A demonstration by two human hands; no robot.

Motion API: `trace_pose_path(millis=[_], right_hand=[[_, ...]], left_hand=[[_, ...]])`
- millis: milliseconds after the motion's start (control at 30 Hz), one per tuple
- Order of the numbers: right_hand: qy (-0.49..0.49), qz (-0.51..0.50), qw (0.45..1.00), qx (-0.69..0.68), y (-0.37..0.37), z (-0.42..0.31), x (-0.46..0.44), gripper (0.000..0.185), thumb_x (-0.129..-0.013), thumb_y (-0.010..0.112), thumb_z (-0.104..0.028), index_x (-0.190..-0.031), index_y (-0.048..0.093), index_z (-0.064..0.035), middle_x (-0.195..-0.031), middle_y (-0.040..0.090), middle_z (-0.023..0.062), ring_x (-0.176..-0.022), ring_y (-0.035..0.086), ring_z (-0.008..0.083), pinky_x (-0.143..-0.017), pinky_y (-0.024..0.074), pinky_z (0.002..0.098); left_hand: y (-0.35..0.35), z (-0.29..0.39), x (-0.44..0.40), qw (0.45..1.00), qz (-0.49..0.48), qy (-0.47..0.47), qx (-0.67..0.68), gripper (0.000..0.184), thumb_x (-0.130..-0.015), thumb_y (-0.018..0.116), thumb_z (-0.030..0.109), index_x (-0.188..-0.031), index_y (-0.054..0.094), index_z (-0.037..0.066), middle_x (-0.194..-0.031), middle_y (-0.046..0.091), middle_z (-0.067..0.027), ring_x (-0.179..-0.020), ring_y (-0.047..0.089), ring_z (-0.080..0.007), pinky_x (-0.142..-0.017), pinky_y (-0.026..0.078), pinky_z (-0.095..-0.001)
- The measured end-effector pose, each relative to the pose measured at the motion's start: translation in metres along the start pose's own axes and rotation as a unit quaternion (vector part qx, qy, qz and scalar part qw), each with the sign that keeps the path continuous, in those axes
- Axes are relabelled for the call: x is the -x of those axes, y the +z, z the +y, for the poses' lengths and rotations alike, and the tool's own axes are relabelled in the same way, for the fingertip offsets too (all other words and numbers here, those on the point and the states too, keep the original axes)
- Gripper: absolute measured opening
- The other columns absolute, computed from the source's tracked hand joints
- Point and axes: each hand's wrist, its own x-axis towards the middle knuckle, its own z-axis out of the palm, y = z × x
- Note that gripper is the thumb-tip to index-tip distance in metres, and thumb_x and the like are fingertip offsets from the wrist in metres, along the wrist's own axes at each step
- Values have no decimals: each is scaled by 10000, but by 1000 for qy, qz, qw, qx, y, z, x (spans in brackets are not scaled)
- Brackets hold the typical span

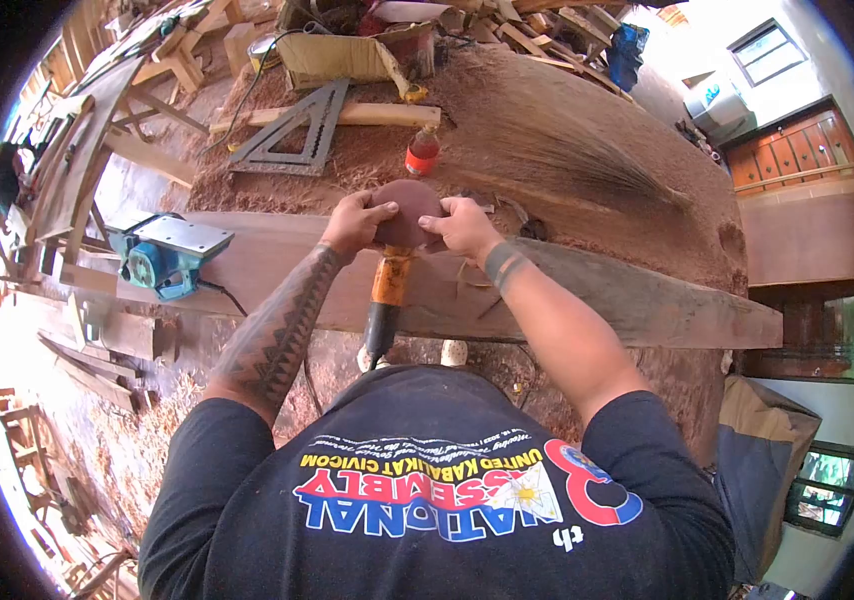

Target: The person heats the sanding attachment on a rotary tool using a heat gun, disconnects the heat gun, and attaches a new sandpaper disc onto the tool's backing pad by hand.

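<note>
A round reddish-brown sanding disc (402, 205) is between my two hands. My left hand (352, 224) pinches its left edge, thumb on top. On its right edge my right hand (465, 228) grips with the thumb over the face. Just below the disc lies a yellow-and-black angle grinder (390, 285), its handle toward my body. The grinder's head is hidden under the disc, so I cannot tell whether the two are attached. Beneath them runs a long wooden plank (607, 295).
A blue electric planer (162, 255) rests on the plank's left end. Beyond are a red-labelled bottle (423, 150), a metal speed square (297, 130), a light wood strip (377, 115), a broom of thin sticks (587, 150) and a cardboard box (337, 62). Sawdust covers the work surface.
</note>
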Motion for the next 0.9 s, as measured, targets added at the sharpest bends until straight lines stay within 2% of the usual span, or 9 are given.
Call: trace_pose_path(millis=[33,133,233,300,467,667,767,800,900], right_hand=[[-22,-10,1000,11,-1,0,-2,230,-1044,727,-85,-1204,686,74,-1084,760,124,-923,764,220,-781,698,416],[-3,-20,996,-89,-1,-6,0,318,-993,793,-151,-1174,751,108,-1060,785,88,-923,711,150,-845,582,329],[37,-13,979,-201,2,-21,4,254,-1018,749,-117,-1142,751,105,-1032,780,78,-916,704,136,-848,578,318],[24,7,985,-171,5,-17,0,199,-1045,703,-95,-1118,756,82,-994,774,63,-876,688,123,-808,570,313],[-39,45,995,-75,9,6,-5,187,-1060,689,-114,-1101,761,53,-972,772,50,-831,674,114,-761,561,315],[37,-18,990,-133,-9,-22,7,250,-1065,720,-202,-1091,757,44,-937,761,55,-832,684,118,-750,567,314],[-21,8,999,-49,-13,-37,-6,288,-1061,740,-246,-1091,762,40,-932,768,63,-855,716,147,-767,579,335],[-91,48,994,38,-15,-18,-25,256,-1021,772,-231,-1039,777,25,-915,775,65,-850,731,166,-770,584,360],[-112,86,973,181,-14,-31,-28,199,-960,807,-192,-979,793,5,-871,770,65,-802,706,154,-747,572,362]], left_hand=[[-1,0,3,1000,-8,2,18,316,-1043,757,230,-1227,712,-24,-1061,771,-102,-903,774,-201,-680,680,-381],[-3,12,12,999,-10,-33,17,327,-1059,731,219,-1253,709,-44,-1084,783,-111,-911,793,-208,-745,696,-383],[-13,17,7,998,-18,-67,-11,325,-1064,721,203,-1241,715,-70,-1083,789,-112,-909,800,-208,-789,698,-370],[-20,19,0,994,-24,-88,-62,321,-1063,722,197,-1240,719,-71,-1081,790,-112,-912,801,-208,-794,696,-364],[-8,2,5,999,-11,-34,16,311,-1059,734,198,-1229,725,-63,-1083,791,-105,-883,792,-195,-796,689,-361],[-11,11,5,998,-30,-47,-19,378,-1055,750,233,-1302,712,-52,-1129,791,-109,-916,780,-182,-823,676,-356],[-8,31,3,999,-12,-9,-48,399,-1048,757,233,-1334,720,-43,-1131,796,-100,-963,762,-171,-856,645,-343],[-6,39,3,999,2,14,-49,397,-1044,760,229,-1335,727,-40,-1126,798,-94,-978,755,-167,-867,632,-339],[-8,31,-17,986,48,60,-146,325,-1031,757,196,-1269,777,-25,-1085,804,-77,-982,733,-159,-884,594,-329]])
